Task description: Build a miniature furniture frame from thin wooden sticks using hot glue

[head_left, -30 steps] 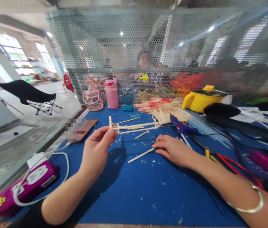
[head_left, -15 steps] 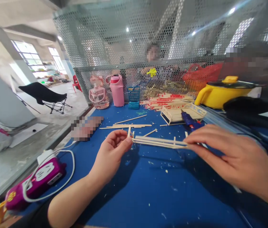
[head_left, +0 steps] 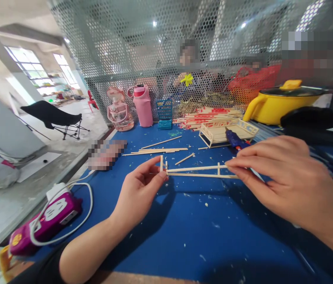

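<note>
My left hand (head_left: 138, 193) is closed in a pinch on the left end of a small wooden stick frame (head_left: 198, 175), which has short uprights near both ends. Between thumb and fingers, my right hand (head_left: 287, 189) grips the right end of a thin wooden stick (head_left: 197, 169). That stick slants up to the right above the frame's long lower rail, its left end close to my left fingertips. Whether it touches the frame there, I cannot tell. Past my right hand, a dark blue glue gun (head_left: 233, 139) leans on a small wooden stick tray (head_left: 213, 136).
Loose sticks (head_left: 163, 151) lie on the blue tabletop (head_left: 181, 232), with a red-and-pale stick pile (head_left: 207, 117) behind. Pink bottles (head_left: 143, 106), a blue basket (head_left: 164, 112) and a yellow pot (head_left: 284, 104) stand along the mesh. A purple power strip (head_left: 48, 225) lies left. A person sits beyond the mesh.
My right hand has raised the right end of the stick, so it now angles away from the frame's lower rail. My left hand keeps its pinch. The view has shifted slightly.
</note>
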`<state>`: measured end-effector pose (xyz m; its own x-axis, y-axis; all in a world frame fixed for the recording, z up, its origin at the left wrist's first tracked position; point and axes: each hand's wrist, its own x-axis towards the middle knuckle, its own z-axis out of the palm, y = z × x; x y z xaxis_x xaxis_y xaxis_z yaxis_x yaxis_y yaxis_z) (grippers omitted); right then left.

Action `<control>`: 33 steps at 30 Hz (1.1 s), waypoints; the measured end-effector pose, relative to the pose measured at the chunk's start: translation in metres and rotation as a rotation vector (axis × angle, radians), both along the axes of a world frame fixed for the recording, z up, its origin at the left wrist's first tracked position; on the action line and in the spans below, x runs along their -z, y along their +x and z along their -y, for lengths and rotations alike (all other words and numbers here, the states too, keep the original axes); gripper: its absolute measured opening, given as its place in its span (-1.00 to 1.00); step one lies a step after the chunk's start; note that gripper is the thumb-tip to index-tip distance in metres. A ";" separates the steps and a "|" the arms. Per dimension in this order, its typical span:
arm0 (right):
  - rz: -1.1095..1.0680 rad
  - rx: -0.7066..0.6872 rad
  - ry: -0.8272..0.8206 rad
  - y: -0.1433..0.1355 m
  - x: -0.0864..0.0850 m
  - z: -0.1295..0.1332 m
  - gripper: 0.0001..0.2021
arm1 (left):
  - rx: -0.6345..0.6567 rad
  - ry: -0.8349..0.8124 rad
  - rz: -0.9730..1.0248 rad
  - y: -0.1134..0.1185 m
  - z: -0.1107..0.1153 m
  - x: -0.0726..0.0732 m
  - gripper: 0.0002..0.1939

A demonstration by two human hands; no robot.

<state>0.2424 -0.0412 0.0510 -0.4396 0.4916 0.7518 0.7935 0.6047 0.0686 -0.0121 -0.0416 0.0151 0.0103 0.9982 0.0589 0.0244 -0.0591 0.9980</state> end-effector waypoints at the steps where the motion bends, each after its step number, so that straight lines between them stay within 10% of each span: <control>1: -0.006 0.013 -0.006 0.000 0.002 0.000 -0.92 | -0.001 0.001 -0.001 0.000 0.000 0.000 -0.50; 33: 0.004 0.052 -0.077 -0.005 0.011 -0.004 -0.88 | -0.016 0.008 0.031 0.000 -0.002 0.004 -0.49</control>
<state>0.2375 -0.0372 0.0395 -0.4146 0.5698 0.7095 0.8237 0.5664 0.0266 -0.0123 -0.0400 0.0113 -0.0078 0.9977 0.0674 -0.0058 -0.0674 0.9977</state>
